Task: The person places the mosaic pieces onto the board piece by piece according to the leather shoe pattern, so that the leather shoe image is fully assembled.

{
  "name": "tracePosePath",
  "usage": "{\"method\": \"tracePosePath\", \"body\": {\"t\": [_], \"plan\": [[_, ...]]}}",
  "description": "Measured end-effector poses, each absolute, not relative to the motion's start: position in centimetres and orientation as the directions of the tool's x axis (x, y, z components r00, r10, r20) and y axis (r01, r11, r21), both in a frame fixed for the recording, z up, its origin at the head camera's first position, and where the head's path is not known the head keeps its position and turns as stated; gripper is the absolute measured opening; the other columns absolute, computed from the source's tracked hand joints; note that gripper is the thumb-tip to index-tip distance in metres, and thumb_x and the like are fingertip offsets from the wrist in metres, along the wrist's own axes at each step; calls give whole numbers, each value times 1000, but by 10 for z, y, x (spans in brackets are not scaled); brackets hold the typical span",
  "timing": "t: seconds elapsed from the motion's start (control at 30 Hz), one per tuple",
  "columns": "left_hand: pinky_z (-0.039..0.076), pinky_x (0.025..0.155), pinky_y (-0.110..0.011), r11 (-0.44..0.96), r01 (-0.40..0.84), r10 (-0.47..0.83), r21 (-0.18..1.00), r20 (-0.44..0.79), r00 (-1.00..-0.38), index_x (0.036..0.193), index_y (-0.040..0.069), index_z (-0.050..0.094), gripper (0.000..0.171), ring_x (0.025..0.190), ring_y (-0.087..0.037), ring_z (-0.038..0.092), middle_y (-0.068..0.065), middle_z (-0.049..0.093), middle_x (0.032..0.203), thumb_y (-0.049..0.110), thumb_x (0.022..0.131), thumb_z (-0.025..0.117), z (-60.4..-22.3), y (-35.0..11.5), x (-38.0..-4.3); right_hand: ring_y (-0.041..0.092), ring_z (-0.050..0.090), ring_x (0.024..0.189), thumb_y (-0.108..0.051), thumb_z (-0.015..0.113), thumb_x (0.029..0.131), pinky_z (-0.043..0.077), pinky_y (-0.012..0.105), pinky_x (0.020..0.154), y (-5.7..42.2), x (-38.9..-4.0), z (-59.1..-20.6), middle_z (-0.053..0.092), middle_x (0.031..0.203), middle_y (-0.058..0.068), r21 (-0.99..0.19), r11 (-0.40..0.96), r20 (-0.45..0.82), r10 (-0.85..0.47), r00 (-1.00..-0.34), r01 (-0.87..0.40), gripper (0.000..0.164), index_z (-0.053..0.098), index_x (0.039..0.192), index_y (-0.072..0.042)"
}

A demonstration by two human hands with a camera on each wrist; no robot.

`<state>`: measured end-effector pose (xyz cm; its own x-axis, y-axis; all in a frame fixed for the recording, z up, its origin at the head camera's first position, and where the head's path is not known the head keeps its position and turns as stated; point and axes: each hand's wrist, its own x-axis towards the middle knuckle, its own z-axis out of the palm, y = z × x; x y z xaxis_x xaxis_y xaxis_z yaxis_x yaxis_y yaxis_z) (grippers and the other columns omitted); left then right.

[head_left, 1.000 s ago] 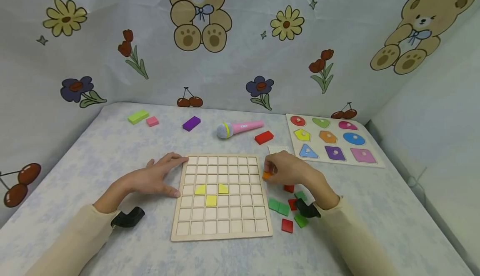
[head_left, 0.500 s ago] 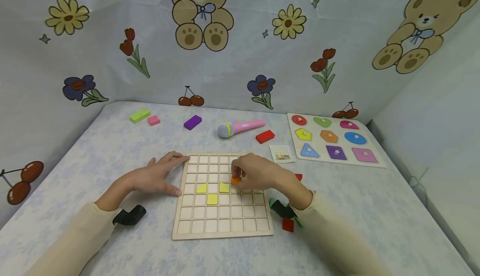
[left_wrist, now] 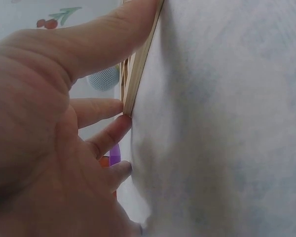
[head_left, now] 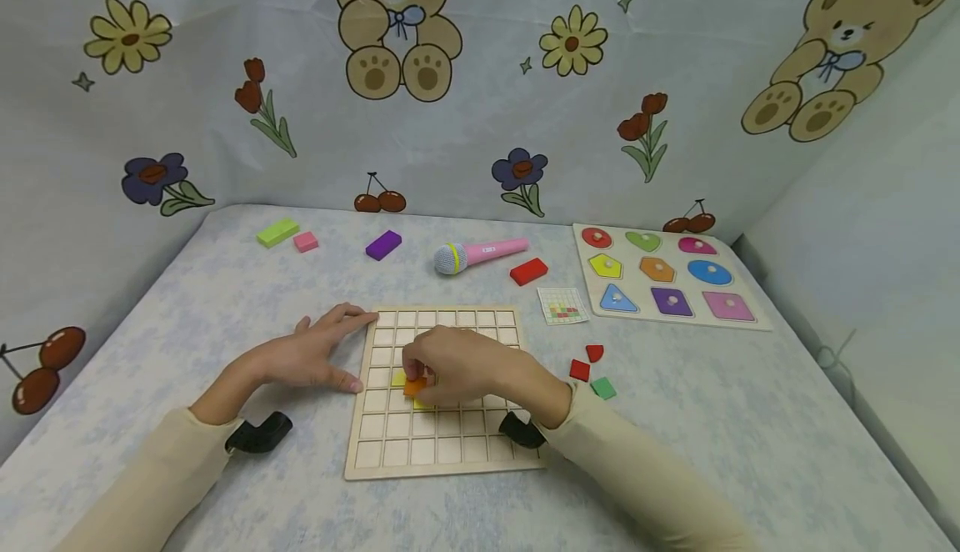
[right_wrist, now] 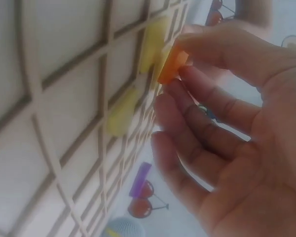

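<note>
A wooden grid board lies flat on the table. Along its left edge, my left hand rests with fingers spread and fairly straight. Its thumb and fingertips touch the board's side in the left wrist view. Over the board's middle, my right hand pinches an orange square tile between thumb and fingertips, tilted close above the cells. Yellow tiles sit in cells around it; in the head view my right hand partly covers them.
Right of the board lie red tiles and a green tile, partly beside my sleeve. Behind are a small pattern card, a shape puzzle board, a pink toy microphone, and red, purple and lime blocks.
My right hand has carried the orange tile from the board's right edge leftward to among the yellow tiles, uncovering the pattern card. My left hand has stayed at the left edge.
</note>
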<state>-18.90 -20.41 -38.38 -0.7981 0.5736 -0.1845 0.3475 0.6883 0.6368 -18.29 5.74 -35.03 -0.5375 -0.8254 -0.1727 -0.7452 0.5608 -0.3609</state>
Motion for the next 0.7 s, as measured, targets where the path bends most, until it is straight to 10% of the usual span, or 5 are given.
{"method": "tracePosePath", "body": {"t": [0.7], "plan": [[-3,103,-82,682,359,580,637,-173,-796,157,8,30,99,143,-43,28,-16,30,150,43,81,82,-385,-204,-189,0,56,82,-24,74,92,47,15,72,46,-174,-362,64,96,-11,-307,526,-141,-849,-509,-793,6,72,97,-22]]}}
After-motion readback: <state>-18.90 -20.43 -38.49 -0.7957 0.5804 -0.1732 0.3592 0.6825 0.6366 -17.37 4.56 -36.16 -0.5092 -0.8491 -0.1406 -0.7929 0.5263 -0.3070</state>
